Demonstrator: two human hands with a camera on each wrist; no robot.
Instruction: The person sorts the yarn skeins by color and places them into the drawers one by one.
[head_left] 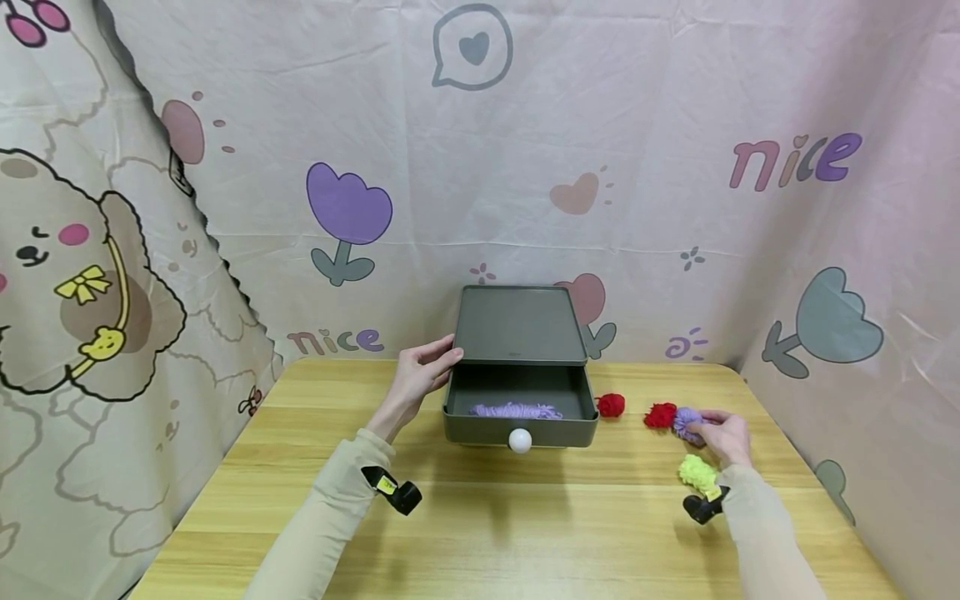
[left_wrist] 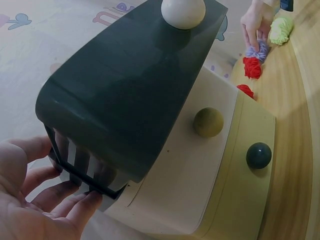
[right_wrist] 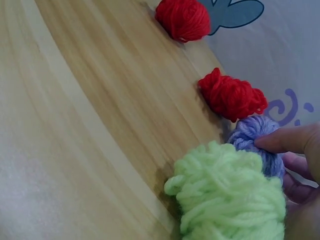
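Observation:
My left hand [head_left: 422, 377] touches the left side of a small drawer unit [head_left: 521, 325], its fingers at the dark grey top tier in the left wrist view. The unit's grey top drawer [head_left: 487, 430] is pulled out, and a hank of lilac yarn [head_left: 516, 411] lies inside. At the right, my right hand [head_left: 724, 435] pinches a purple yarn ball [right_wrist: 255, 131] between thumb and fingers. Red yarn [head_left: 660, 416] lies right beside that ball, and a light green yarn bundle [right_wrist: 227, 192] is nearer the wrist.
Another red yarn ball [head_left: 611, 405] sits just right of the drawer unit. A white knob [head_left: 520, 441] sticks out from the drawer front. Below are a cream drawer [left_wrist: 187, 170] and a yellow drawer [left_wrist: 237, 190], both pushed in. A printed curtain [head_left: 645, 108] hangs behind the wooden table [head_left: 480, 533].

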